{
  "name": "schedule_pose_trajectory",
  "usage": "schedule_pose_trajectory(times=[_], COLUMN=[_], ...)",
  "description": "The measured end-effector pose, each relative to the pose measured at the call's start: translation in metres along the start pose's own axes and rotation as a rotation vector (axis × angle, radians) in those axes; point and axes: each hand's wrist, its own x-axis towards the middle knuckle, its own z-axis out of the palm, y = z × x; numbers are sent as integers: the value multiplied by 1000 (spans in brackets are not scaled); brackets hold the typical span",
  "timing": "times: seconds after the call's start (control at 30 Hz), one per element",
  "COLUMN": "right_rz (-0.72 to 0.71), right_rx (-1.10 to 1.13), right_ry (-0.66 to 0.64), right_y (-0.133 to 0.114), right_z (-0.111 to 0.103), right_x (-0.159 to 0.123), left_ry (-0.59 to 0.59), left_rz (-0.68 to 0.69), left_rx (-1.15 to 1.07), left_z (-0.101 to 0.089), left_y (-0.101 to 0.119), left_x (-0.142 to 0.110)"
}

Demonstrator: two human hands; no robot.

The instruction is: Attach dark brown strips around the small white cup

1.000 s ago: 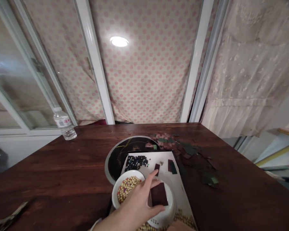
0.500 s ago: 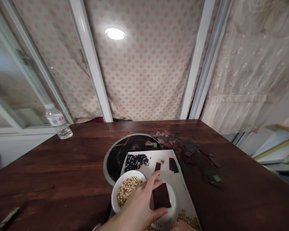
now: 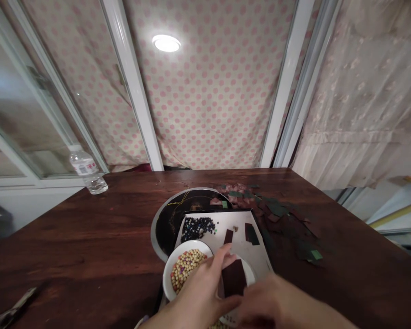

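My left hand (image 3: 205,283) lies across a white, bowl-like dish (image 3: 250,273), gripping it between the thumb and the bent fingers. On that dish rests a dark brown rectangular piece (image 3: 234,278), framed by the thumb and fingertips. Blurred by motion, my right hand (image 3: 265,297) is at the dish's lower right; its fingertips are smeared, and whether they hold anything cannot be made out. Beside my left hand stands a white bowl of beads (image 3: 187,266), pale yellow with some orange and purple. A narrow brown strip (image 3: 229,236) lies just beyond my index finger.
A white-lined tray (image 3: 222,219) holds dark beads (image 3: 197,227) and two dark pieces (image 3: 251,234). It overlaps a round black plate (image 3: 167,219). Green and brown scraps (image 3: 277,209) lie to the right. A water bottle (image 3: 88,171) stands back left; a metal tool (image 3: 15,306) lies front left.
My right hand has come up from the bottom edge to the dish's lower right side. My left hand keeps its hold on the dish. The view has shifted slightly.
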Motion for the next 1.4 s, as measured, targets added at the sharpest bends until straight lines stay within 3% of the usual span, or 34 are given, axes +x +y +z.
schedule_pose_trajectory(times=[0.1,0.27,0.7,1.1,1.4], right_rz=[109,43,46,-14,-79], right_rx=[-89,-51,-148,-319,-383], right_ry=[159,58,116,-21,-52], right_y=[13,24,31,26,26], right_z=[-19,-16,-7,-14,-17], right_x=[14,29,32,34,33], left_ry=[34,41,45,54,60], left_rz=[11,2,58,90,106], left_rx=[40,84,100,83,65], left_z=[1,3,5,7,10], left_y=[0,2,-2,-10,-14], left_x=[0,1,2,2,2])
